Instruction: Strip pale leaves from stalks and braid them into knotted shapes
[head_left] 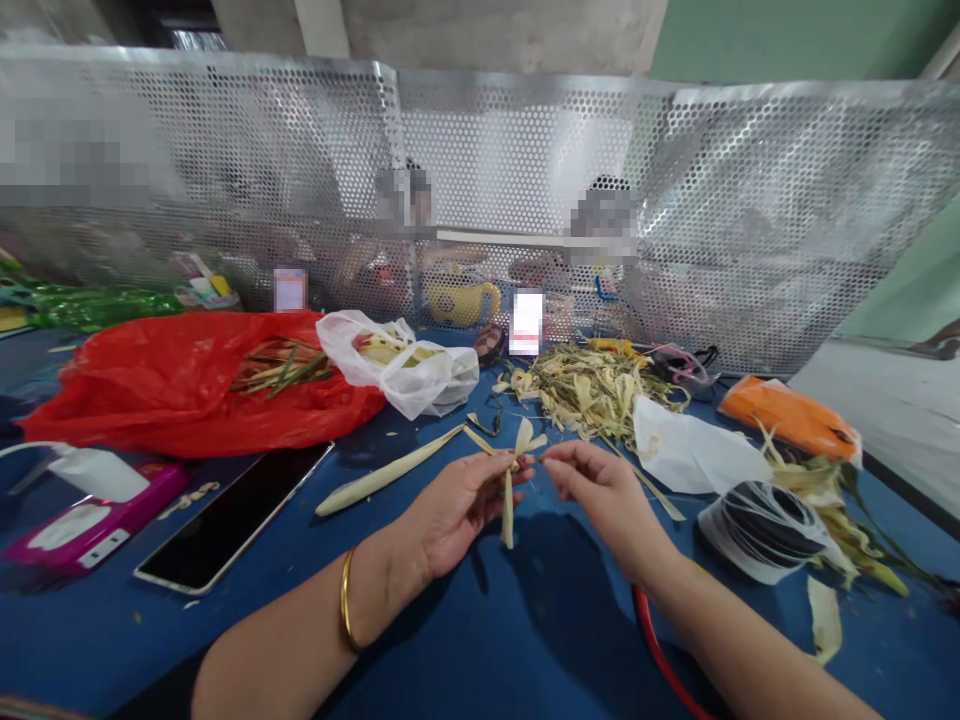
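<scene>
Item: folded palm-leaf strip [514, 470], pinched in my left hand [457, 510]. My right hand [600, 490] apparently nips its thin end. Step: mid-fold; next needs a snug, even pull.

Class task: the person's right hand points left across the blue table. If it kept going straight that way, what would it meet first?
Most likely the folded leaf strip at the right hand's fingertips, pinched by the left hand.

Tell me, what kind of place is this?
Probably a shared craft workbench: hands fold a pale leaf strip on a blue table, beside leaf scraps, behind a perforated metal screen.
</scene>
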